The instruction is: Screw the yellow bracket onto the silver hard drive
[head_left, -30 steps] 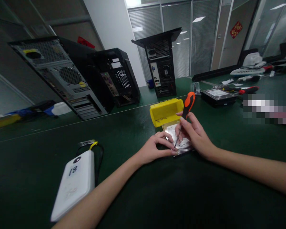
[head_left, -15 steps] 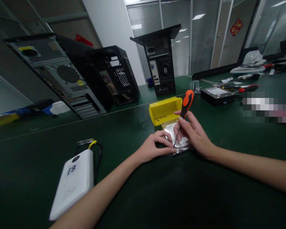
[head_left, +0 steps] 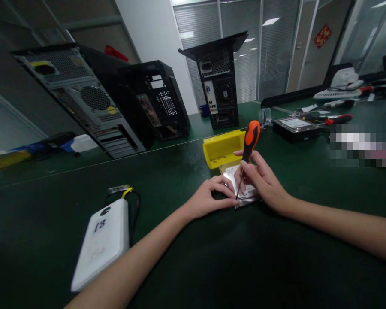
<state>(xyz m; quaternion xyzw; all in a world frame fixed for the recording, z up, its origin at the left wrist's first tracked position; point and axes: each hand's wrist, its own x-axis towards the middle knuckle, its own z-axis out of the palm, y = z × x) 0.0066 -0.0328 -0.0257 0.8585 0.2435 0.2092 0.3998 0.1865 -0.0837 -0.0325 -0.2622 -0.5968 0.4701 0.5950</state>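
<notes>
A screwdriver (head_left: 251, 138) with an orange and black handle is in my right hand (head_left: 266, 183), fingers closed round the lower handle and shaft. Its tip points down at the near left corner of a silver hard drive (head_left: 230, 172) lying flat on the table. My left hand (head_left: 209, 198) holds the drive's left side, thumb at the near corner beside the tip and fingers curled along the edge. Both hands cover part of the drive. Whether a screw sits under the tip is too small to tell. Just behind stands a yellow bin (head_left: 223, 148) with several small screws inside.
A white power bank (head_left: 103, 244) with a black cable lies left of my forearm. Computer cases (head_left: 99, 98) line the back, one black tower (head_left: 217, 94) behind the bin. Another hard drive (head_left: 296, 127) and pliers (head_left: 339, 119) lie at the right on the green table (head_left: 167, 171).
The view has shifted slightly, moving the scene a little to the right. The screwdriver handle leans a touch less. Both hands keep their places at the hard drive.
</notes>
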